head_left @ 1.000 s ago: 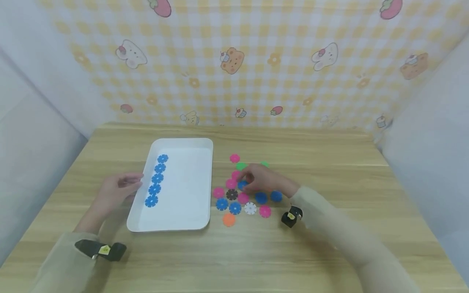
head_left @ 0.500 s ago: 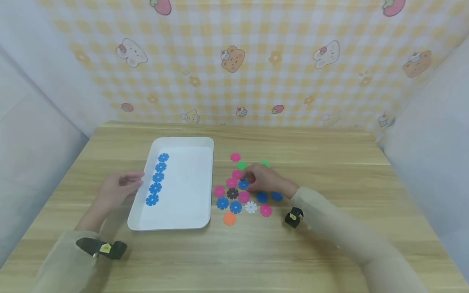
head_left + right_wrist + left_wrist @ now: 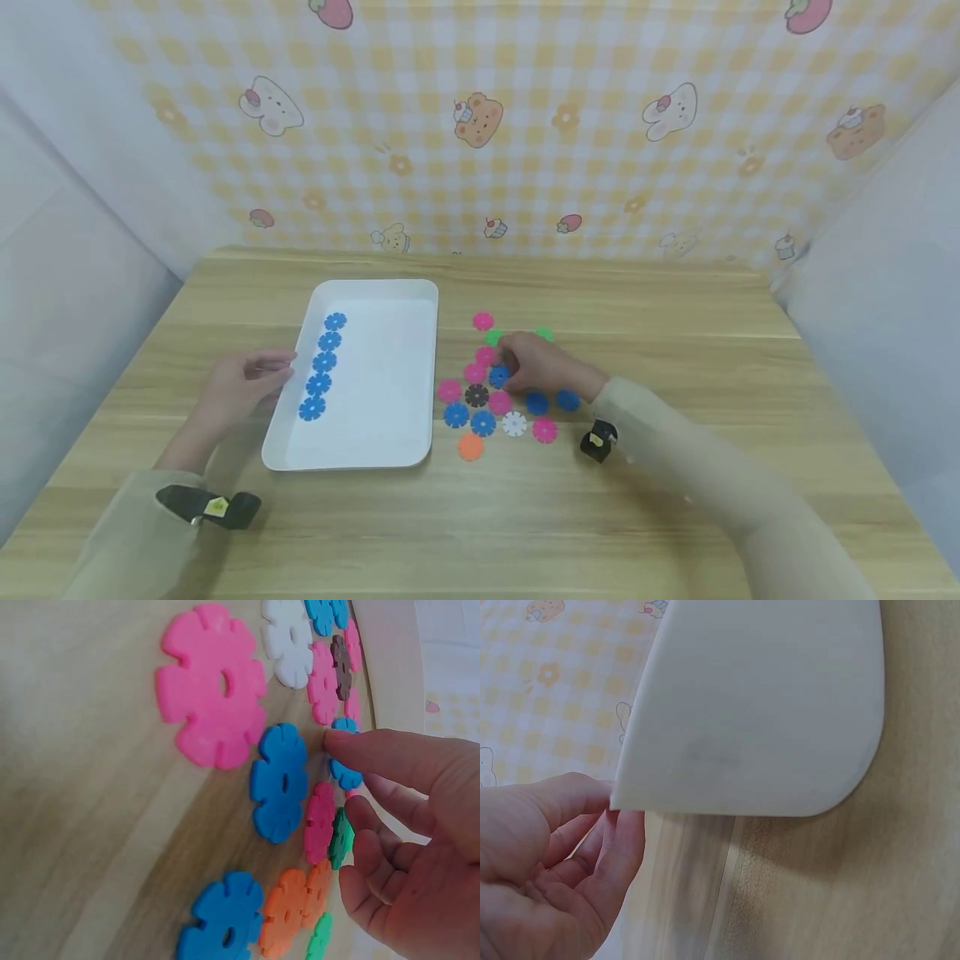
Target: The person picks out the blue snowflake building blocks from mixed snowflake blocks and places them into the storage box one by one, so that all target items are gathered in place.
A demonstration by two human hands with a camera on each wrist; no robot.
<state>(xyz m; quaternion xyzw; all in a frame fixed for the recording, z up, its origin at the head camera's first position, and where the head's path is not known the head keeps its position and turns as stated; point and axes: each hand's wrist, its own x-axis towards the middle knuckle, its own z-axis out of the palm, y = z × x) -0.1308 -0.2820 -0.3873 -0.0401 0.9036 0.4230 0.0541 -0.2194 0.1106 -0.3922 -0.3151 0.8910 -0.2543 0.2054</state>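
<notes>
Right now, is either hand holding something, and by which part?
The left hand pinches the white rectangular tray by its left rim. The right hand is at one blue notched disc; gripping cannot be confirmed.

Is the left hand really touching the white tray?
Touching. The left wrist view shows it: the left hand has its fingertips right against the rim of the tray, with no gap.
</notes>
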